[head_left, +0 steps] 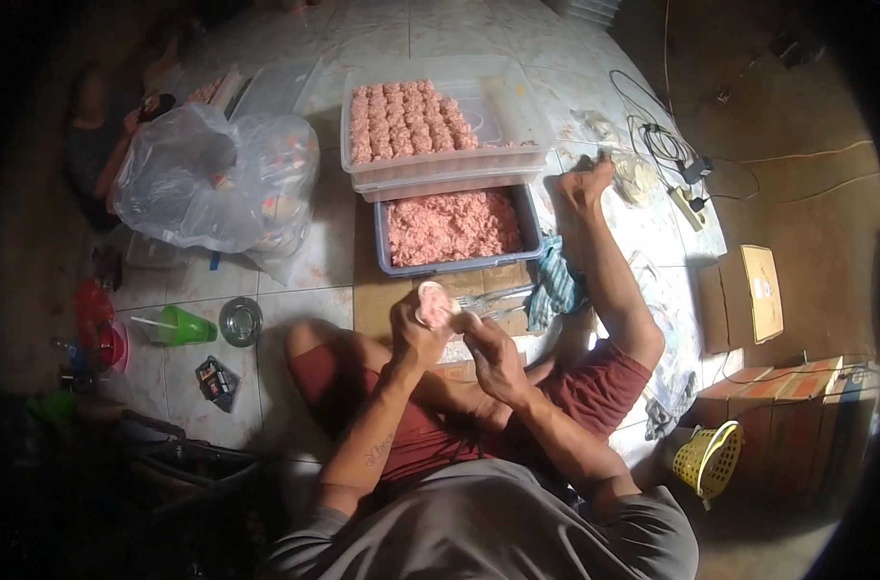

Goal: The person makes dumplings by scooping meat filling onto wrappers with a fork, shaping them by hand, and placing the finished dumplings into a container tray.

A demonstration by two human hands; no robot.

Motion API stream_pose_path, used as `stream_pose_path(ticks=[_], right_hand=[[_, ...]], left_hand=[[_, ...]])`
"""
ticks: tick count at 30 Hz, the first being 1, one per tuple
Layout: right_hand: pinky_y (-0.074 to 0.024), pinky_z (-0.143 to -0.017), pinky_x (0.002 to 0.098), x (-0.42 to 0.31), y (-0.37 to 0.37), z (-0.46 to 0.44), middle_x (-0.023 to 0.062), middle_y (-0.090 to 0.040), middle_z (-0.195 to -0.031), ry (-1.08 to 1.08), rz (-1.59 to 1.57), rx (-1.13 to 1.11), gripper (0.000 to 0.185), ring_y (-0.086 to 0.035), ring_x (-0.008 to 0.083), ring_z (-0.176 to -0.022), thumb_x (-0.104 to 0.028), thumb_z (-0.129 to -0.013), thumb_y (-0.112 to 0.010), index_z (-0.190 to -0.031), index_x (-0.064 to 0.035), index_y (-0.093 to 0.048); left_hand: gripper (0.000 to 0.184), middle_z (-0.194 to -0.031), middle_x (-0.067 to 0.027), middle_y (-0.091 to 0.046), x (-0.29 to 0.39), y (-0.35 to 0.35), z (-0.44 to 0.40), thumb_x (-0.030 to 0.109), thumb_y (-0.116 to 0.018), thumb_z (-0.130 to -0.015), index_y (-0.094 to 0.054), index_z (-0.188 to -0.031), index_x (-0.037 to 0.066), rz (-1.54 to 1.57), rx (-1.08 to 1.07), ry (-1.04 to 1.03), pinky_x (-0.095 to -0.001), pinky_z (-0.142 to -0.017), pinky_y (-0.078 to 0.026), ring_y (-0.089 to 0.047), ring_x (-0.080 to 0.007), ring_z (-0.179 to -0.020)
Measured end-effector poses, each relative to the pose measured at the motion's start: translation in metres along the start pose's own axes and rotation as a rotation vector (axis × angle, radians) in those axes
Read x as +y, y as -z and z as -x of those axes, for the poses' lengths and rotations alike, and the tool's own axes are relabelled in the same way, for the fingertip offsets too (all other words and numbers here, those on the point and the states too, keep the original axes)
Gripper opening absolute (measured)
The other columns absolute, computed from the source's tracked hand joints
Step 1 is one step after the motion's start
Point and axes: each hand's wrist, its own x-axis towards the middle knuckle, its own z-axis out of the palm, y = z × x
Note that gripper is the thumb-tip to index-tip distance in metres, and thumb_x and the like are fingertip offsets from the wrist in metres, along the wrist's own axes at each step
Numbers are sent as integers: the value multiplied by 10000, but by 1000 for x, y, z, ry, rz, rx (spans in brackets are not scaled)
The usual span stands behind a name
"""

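Note:
My left hand is closed around a pale round wrapper holding pink minced meat. Close beside it, my right hand has its fingers bent together at the wrapper's edge; a thin utensil may be in them, but I cannot make it out. Just beyond both hands, a blue-grey tub holds loose minced meat. Across the tub's far side rests a clear plastic container, with rows of filled meat dumplings in its left part.
A checked cloth and metal forks lie right of my hands. To the left are a green cup, a glass dish and a large plastic bag. Another person sits far left. Cables run at right.

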Motion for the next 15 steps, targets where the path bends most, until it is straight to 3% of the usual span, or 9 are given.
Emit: stream_pose_path(ticks=[1, 2, 4, 5, 6, 7, 10, 11, 15], right_hand=[[-464, -715, 397, -15, 7, -6, 213, -563, -906, -24, 53, 20, 225, -567, 373, -799, 16, -953, -567, -1152, 7, -673], [-464, -715, 397, -13, 13, -6, 213, -563, -906, -23, 52, 21, 225, -567, 373, -799, 16, -953, -567, -1152, 7, -673], [-484, -770, 374, -5, 29, -1, 180, -590, -923, -36, 90, 15, 208, -599, 318, -867, -1, -968, -576, -1150, 6, -676], [-484, -815, 327, 3, 28, 6, 147, -604, -949, -90, -53, 91, 199, -607, 257, -894, -11, -987, -573, -1155, -5, -679], [-445, -716, 297, 5, 30, 8, 8, -571, -851, -136, -91, 89, 175, -503, 122, -769, -83, -1034, -564, -1143, 13, -661], [-406, -681, 265, 4, 34, 12, -16, -538, -818, -266, -192, 24, 186, -466, 95, -740, -109, -1045, -558, -1147, 3, -666], [-333, -630, 220, 0, 36, 20, -54, -476, -774, -465, -447, -95, 215, -394, 52, -697, -155, -1065, -543, -1159, -10, -671], [-298, -613, 207, 0, 35, 23, -69, -448, -763, -535, -603, -149, 231, -359, 35, -682, -175, -1074, -535, -1167, -13, -672], [-317, -610, 216, 13, 22, 30, -83, -438, -767, -492, -774, -183, 213, -361, 35, -688, -142, -1079, -520, -1162, -14, -669]], left_hand=[[479, -841, -108, -666, 4, 0, -2, 272, -946, -689, -629, -946, 22, -18, 133, 162, -369, -682, -541, -660, -248, -750], [495, -848, -113, -672, 7, 2, -3, 278, -947, -685, -636, -974, 22, -36, 269, 328, -368, -695, -544, -667, -251, -762], [483, -886, -111, -692, 6, 16, -10, 289, -943, -702, -645, -971, 21, -81, 311, 234, -352, -721, -545, -683, -214, -809], [480, -893, -98, -687, 8, 24, -15, 280, -944, -705, -636, -968, 22, 125, 151, 202, -348, -721, -543, -676, -202, -811], [478, -899, -85, -683, 11, 34, -16, 271, -945, -708, -627, -965, 23, 329, -8, 166, -345, -722, -541, -670, -191, -814], [491, -896, -55, -660, 13, 45, -14, 241, -950, -703, -608, -978, 22, 225, -154, 207, -332, -726, -535, -636, -171, -806], [545, -910, -41, -646, 11, 36, -18, 232, -966, -672, -600, -1018, 24, 166, -66, 170, -307, -754, -528, -608, -152, -820], [588, -955, -36, -652, 16, 33, -17, 242, -980, -640, -602, -1037, 29, 328, -3, 224, -285, -786, -520, -599, -132, -863], [546, -955, -14, -643, 19, 35, -19, 170, -970, -670, -620, -1065, 31, 333, -36, 180, -253, -795, -500, -582, -94, -873]])
